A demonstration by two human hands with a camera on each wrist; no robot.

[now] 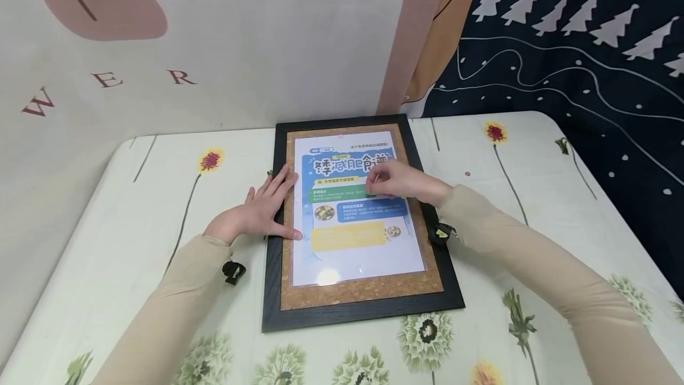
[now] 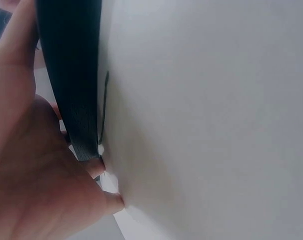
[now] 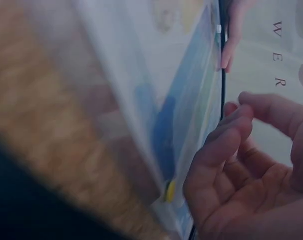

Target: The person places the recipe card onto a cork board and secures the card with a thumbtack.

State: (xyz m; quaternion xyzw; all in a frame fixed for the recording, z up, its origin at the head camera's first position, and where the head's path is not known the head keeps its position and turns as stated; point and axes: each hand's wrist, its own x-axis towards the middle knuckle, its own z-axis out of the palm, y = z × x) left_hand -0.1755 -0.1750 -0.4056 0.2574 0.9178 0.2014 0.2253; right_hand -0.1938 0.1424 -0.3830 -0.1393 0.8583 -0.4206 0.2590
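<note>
The sheet looks smooth and glossy, the corkboard rough, the frame matt, grained wood.

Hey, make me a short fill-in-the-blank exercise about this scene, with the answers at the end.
1. The sheet lies on cork inside a ____ frame.
2. In the head view, the left hand is at the frame's ____ side.
3. The sheet's lowest coloured box is ____.
4. The letters read W, E, ____.

Answers: black; left; yellow; R.
</note>
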